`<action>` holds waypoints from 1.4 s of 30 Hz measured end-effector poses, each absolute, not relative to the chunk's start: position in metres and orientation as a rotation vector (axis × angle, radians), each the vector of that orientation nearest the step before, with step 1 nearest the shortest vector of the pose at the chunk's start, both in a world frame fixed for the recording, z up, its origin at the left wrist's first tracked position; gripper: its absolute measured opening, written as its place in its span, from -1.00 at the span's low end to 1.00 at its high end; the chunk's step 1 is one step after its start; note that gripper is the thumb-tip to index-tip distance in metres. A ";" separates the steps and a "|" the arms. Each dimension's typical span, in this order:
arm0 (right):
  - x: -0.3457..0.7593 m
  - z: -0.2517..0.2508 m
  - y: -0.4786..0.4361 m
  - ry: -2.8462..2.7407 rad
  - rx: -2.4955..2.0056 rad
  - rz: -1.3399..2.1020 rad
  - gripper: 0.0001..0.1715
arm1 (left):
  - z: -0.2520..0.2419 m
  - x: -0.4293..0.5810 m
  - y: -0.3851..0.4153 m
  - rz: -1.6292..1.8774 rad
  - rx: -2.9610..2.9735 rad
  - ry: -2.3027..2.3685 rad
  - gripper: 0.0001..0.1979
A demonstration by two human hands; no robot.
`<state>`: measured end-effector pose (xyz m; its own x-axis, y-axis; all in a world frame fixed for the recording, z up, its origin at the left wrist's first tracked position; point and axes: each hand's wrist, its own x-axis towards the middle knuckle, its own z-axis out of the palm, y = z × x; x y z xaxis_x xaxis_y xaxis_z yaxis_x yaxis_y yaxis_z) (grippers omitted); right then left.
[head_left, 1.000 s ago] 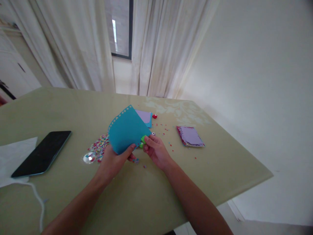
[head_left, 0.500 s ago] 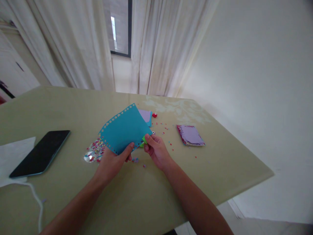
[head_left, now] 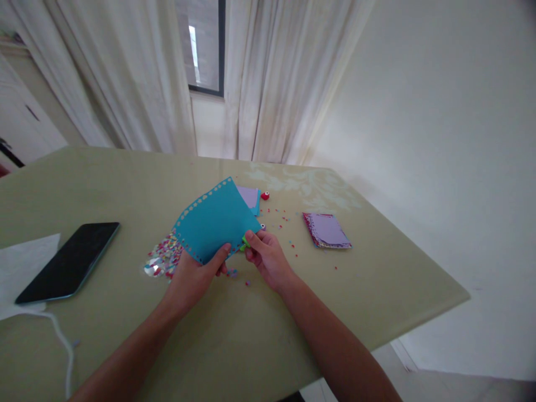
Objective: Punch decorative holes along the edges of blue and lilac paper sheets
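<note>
A blue sheet of paper (head_left: pixel 218 220) with small holes punched along its far, left and near edges is held up over the table. My left hand (head_left: pixel 200 274) pinches its near edge, thumb on top and fingers underneath. At the sheet's near right edge, my right hand (head_left: pixel 266 254) is closed on a small green paper punch (head_left: pixel 244 243), which sits on the paper's border. The fingers hide much of the punch. Behind the sheet lies a stack of lilac and blue paper (head_left: pixel 250 198), partly covered by it.
A black tablet (head_left: pixel 71 262) lies on white paper (head_left: pixel 29 251) at the left, near a white cable (head_left: pixel 62 340). Colourful punched bits (head_left: pixel 165 254) are heaped left of the sheet. A red punch (head_left: pixel 265 195) sits behind. At the right is a stack of punched sheets (head_left: pixel 329 231).
The green punch and my right fingers have shifted slightly left along the near edge. The blue sheet's left side has moved a little to the right. Both hands keep their hold.
</note>
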<state>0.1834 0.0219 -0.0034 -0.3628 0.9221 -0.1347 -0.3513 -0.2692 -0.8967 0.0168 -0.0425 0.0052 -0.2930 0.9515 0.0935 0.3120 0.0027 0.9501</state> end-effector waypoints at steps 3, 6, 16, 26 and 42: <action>0.184 -0.004 0.022 -1.020 -0.871 1.778 -0.28 | 0.004 0.017 -0.042 1.304 1.309 1.663 -0.61; 0.184 -0.004 0.023 -1.013 -0.865 1.778 -0.28 | 0.004 0.017 -0.042 1.311 1.308 1.651 -0.63; 0.181 -0.001 0.021 -0.869 -0.849 1.823 -0.22 | 0.003 0.016 -0.042 1.278 1.327 1.667 -0.61; 0.182 -0.001 0.021 -0.948 -0.840 1.819 -0.29 | 0.011 0.017 -0.043 1.287 1.295 1.677 -0.63; 0.181 -0.002 0.019 -1.035 -0.855 1.790 -0.31 | 0.006 0.016 -0.042 1.315 1.322 1.660 -0.64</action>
<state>0.1809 0.0191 -0.0019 -0.3820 0.9148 -0.1310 -0.3426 -0.2719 -0.8993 0.0157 -0.0415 0.0060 -0.2945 0.9501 0.1024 0.3170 -0.0039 0.9484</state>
